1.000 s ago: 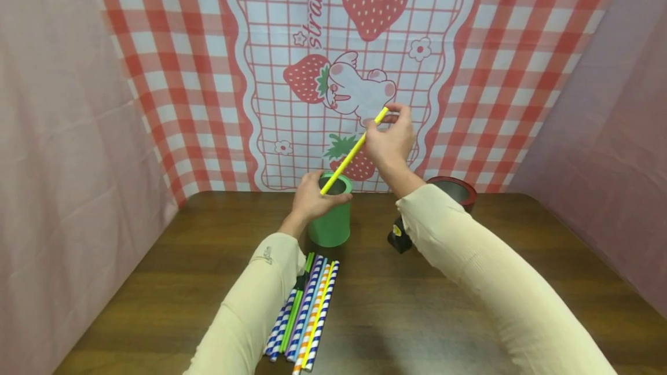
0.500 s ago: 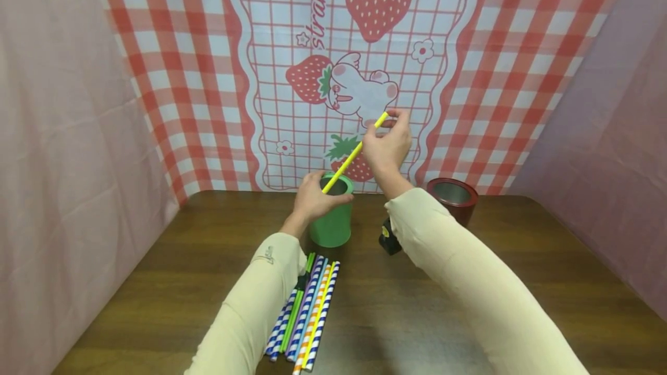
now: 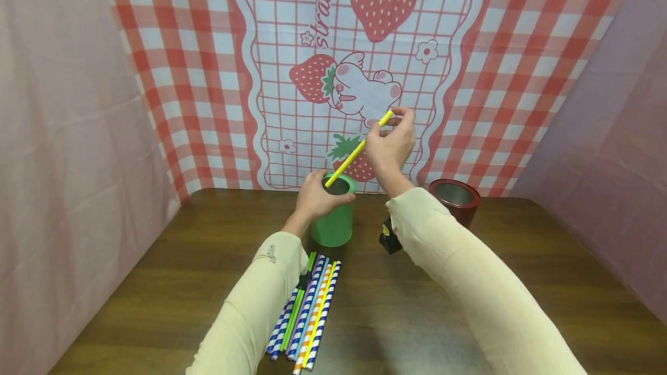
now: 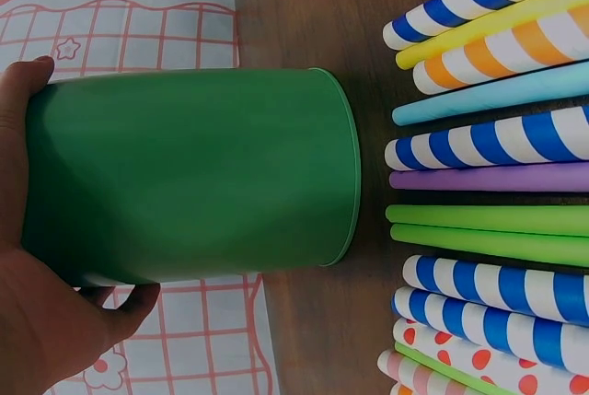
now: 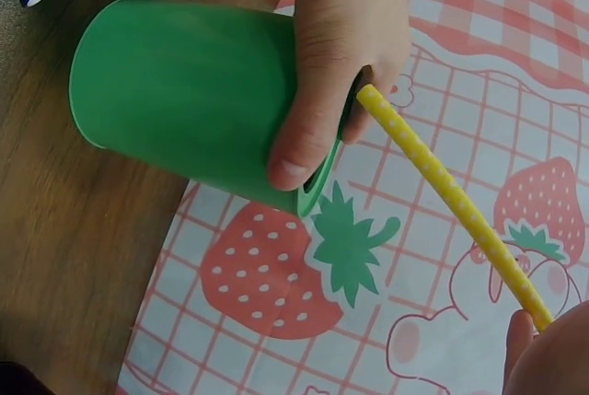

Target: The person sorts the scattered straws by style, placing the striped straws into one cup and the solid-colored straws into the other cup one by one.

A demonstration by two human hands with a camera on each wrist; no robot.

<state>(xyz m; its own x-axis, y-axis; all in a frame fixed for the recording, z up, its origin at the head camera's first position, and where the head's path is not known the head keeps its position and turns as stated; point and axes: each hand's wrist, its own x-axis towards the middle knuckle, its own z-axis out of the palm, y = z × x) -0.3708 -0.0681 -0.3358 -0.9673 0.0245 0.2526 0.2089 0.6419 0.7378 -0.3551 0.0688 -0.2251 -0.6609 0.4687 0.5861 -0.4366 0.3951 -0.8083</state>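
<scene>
My left hand (image 3: 315, 197) grips the rim of a green can (image 3: 333, 227) that stands upright on the table. In the left wrist view, the fingers and thumb (image 4: 129, 317) spread round the can's upper edge. A yellow paper straw (image 3: 359, 149) with small white dots slants above the can, its lower end right at the open mouth. The upper end of that straw is pinched between thumb and fingers of my right hand (image 3: 392, 142). In the right wrist view, the straw's (image 5: 451, 192) low end overlaps the opening beside the left hand.
Several straws (image 3: 312, 311), striped and plain, lie side by side in front of the green can, partly under the left sleeve. A dark red can (image 3: 458, 204) stands at the back right. The wooden table (image 3: 521, 282) meets a strawberry-print cloth (image 3: 208, 74) behind.
The straw's lower end has shifted slightly up at the can's mouth. My right forearm has moved a little left, showing more of the red can. The left hand keeps its grip.
</scene>
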